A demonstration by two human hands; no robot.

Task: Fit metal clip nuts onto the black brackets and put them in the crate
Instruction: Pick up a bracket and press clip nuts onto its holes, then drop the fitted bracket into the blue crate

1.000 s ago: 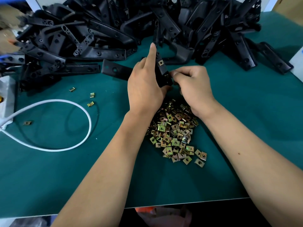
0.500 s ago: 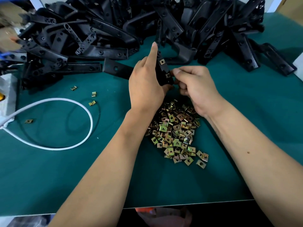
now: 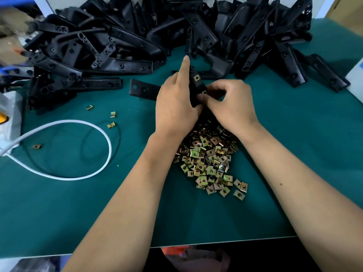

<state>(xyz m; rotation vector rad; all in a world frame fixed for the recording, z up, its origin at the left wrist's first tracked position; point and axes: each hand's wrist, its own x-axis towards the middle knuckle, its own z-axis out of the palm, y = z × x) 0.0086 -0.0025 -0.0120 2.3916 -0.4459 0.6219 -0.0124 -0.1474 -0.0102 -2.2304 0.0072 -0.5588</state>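
Bracket (image 3: 197, 89) is held upright above the middle of the table (image 3: 294, 154), between both hands. Left hand (image 3: 176, 103) wraps the bracket from its left side, grip clamped on it, index finger extended up along the bracket's edge. One clip nut (image 3: 196, 77) is already seated on the upper part of the bracket. Right hand (image 3: 231, 107) has its fingers curled, thumb and fingertips pinching at the lower part of the bracket, where a second nut (image 3: 204, 92) is partly visible; how far it is seated cannot be told.

Nut pile (image 3: 211, 160) lies on the table directly below the hands, toward the near edge, partly hidden by both wrists. Four loose nuts lie apart from the pile toward the left edge: nut A (image 3: 89, 107), nut B (image 3: 113, 114), nut C (image 3: 111, 125), nut D (image 3: 36, 146).

Bracket heap (image 3: 137, 46) spans the far edge of the table from the left corner to the right corner. A single flat bracket (image 3: 144, 91) lies just in front of the heap, touching or passing behind the left hand.

White cable (image 3: 94, 171) forms a loop on the left part of the table, with nut C just beside its far curve. The cable runs off the left edge beside a white object (image 3: 9, 118), which cannot be identified.
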